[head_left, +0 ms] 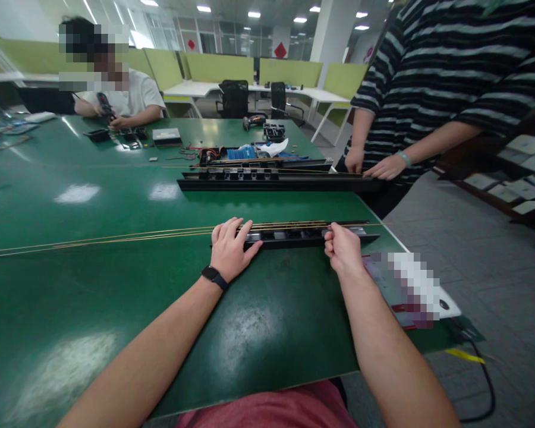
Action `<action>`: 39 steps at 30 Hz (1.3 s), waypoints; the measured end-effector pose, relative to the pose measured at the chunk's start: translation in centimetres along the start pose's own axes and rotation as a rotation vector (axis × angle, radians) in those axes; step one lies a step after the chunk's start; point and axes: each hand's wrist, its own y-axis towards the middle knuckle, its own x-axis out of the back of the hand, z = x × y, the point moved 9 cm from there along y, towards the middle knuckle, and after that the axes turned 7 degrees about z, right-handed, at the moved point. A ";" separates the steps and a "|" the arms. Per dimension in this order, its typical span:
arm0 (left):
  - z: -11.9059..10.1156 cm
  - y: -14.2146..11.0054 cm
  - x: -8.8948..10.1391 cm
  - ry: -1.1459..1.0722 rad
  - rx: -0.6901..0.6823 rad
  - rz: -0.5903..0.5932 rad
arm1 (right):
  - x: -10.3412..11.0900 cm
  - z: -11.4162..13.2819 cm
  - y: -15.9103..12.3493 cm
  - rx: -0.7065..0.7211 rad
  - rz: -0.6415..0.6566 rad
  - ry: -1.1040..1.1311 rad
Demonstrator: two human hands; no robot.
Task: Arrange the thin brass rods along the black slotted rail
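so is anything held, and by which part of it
Gold strands, seemingly pinched by the right hand near the right end of the black rail; the left hand lies open over its left end.

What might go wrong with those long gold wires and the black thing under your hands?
The thin wires stretch far across the table, so they might tangle or catch on something. The black rail has its right end close to the table's edge, so a hard push that way could make it stick out or tip. And the left hand lies over the wires with its fingers spread, so a quick tug by the right hand might scrape them.
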 end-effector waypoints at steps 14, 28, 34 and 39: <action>0.3 0.1 -0.2 -0.012 -0.006 -0.005 | -0.4 -0.3 0.2 -0.023 0.027 -0.008; 0.6 0.1 -0.4 -0.021 0.006 0.007 | -0.7 -0.2 0.4 -0.010 0.042 -0.011; 0.6 0.1 -0.4 -0.024 0.006 0.008 | -1.0 -0.4 0.2 -0.022 0.072 -0.027; 0.6 0.0 -0.4 -0.019 0.005 0.003 | -0.6 -0.4 0.4 -0.033 0.028 -0.006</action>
